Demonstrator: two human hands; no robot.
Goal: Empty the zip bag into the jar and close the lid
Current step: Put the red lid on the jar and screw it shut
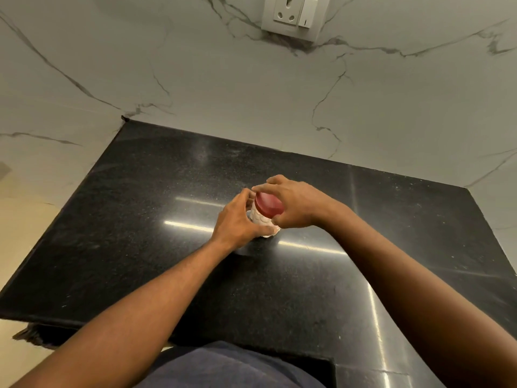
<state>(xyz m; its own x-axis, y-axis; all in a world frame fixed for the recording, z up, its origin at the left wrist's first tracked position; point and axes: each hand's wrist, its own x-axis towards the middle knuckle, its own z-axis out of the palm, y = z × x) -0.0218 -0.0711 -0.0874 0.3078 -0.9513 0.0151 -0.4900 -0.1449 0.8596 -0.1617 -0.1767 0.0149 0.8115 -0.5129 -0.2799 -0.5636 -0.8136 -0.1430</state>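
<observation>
Two bare hands meet at a small jar [258, 219] standing upright on a black, speckled stone counter [140, 219], roughly at the middle of the polished slab. The jar has a pale, bumpy body and a red lid [268, 205] sitting on its top. The left hand [237, 219] wraps around the jar's body from the left side, its thumb and fingers curled against the pale wall so that much of the lower jar is hidden behind them. The right hand [293, 204] comes in from the right and grips the lid, with fingers arched over the far edge and the thumb pressed at the near edge, so both hands are closed on something: the left on the jar, the right on the lid. Whether the lid is fully seated on the jar cannot be told from this angle. No zip bag shows anywhere on the counter. Both forearms stretch in from the bottom corners of the view, bare to the edge of the picture, and a dark blue garment [232, 368] fills the bottom middle, just below the counter's front edge. Long bright streaks of reflected light cross the counter near the jar. Behind the counter rises a pale marble wall [251, 93] with grey veins, and a white wall socket [292, 15] with a switch beside it sits high on that wall, well apart from the jar.
</observation>
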